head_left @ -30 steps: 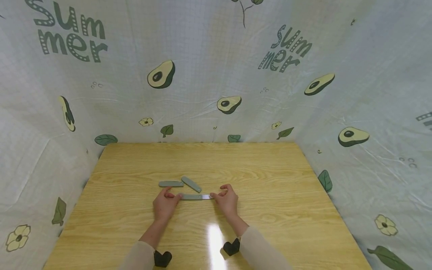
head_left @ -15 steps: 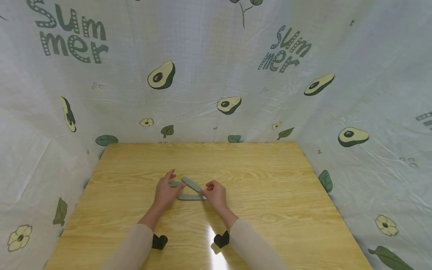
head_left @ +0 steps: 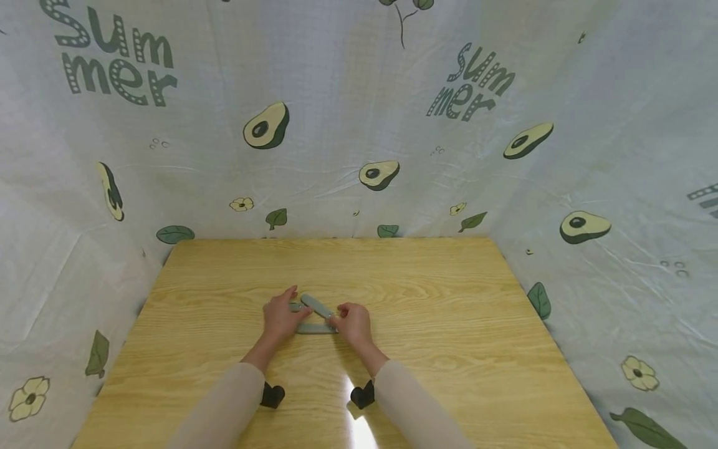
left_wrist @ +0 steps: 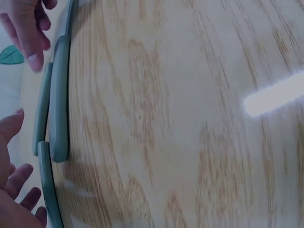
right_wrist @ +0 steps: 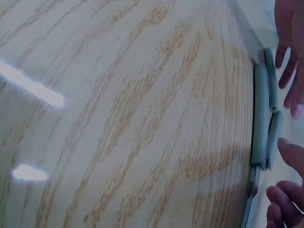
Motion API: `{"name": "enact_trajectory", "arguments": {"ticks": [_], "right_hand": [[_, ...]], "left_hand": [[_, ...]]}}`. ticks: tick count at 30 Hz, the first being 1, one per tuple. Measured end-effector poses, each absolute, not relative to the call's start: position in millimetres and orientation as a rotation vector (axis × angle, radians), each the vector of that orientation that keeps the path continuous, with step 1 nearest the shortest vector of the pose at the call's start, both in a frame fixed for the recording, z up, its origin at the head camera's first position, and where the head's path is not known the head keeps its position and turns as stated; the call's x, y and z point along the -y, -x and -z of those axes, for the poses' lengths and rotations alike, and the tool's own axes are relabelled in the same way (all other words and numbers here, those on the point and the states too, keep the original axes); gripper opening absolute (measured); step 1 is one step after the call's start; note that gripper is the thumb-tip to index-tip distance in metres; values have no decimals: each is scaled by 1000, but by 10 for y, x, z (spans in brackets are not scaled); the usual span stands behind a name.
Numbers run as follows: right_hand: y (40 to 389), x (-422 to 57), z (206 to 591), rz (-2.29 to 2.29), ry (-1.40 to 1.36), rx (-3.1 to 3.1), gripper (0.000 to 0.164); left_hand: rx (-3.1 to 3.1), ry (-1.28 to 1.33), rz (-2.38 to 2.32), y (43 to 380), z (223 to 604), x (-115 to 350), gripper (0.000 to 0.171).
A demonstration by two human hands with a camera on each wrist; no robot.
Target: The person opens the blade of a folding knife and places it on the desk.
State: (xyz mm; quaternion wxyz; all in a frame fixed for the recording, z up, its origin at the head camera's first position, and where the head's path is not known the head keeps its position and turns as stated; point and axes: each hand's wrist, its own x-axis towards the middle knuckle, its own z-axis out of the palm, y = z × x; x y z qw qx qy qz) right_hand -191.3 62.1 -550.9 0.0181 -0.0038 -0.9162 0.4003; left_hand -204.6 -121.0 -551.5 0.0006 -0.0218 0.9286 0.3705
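Three grey-green folding knives lie together on the table. The front folding knife [head_left: 316,328] has its blade [left_wrist: 69,16] out, seen in the left wrist view, with the right hand over it in the head view. Behind it, a slanted folding knife [head_left: 316,304] shows no blade. A third folding knife [left_wrist: 49,183] lies at the left, partly covered by the left hand in the head view. The left hand [head_left: 282,317] hovers around it, thumb spread from the fingers. The right hand [head_left: 353,323] has its thumb beside the slanted knife's near end, a gap between thumb and fingers; contact is unclear.
The wooden table [head_left: 449,324] is bounded by a printed cloth [head_left: 325,206] at the back and sides. Black heart-shaped pieces [head_left: 273,395] sit at both sleeve cuffs. A bright reflection lies near the table's front.
The right hand has let go of the front knife's blade and moved left to the slanted knife's near end. The left hand has left the front knife's handle for the left knife.
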Motion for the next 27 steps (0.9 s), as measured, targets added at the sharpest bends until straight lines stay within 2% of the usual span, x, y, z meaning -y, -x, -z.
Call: {"name": "enact_trajectory", "arguments": {"ticks": [7, 15, 27], "right_hand": [[1945, -600, 5559, -980, -11, 2907, 38], [1975, -572, 5576, -938, 16, 2952, 30], [1990, -551, 5591, -865, -126, 2873, 20]], "left_hand": [[-2940, 167, -1088, 2042, 5501, 1118, 74], [-2936, 195, -1055, 2044, 5561, 1101, 77], [-2948, 166, -1072, 2045, 5578, 1106, 74]]}}
